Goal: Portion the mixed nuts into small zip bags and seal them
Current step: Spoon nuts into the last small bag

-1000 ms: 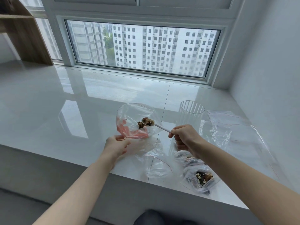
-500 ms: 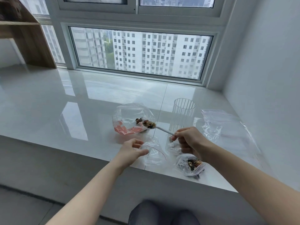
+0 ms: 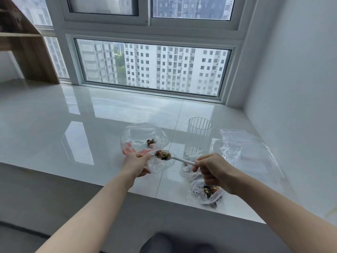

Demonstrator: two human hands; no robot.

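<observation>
No writing is readable. Near the glossy white sill's (image 3: 73,128) front edge, the left hand (image 3: 135,164) pinches a small zip bag (image 3: 160,166); the right hand (image 3: 212,169) grips a spoon (image 3: 165,155) of mixed nuts above it, below the window (image 3: 153,66).

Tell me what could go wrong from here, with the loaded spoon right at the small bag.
1. The spoon in the right hand is heaped with nuts; a tilt could spill them onto the glossy sill.
2. The small zip bag is limp and gripped by the left hand alone; its mouth may fold shut, so nuts miss it.
3. The filled bag lies near the sill's front edge under the right wrist; a nudge might push it off.
</observation>
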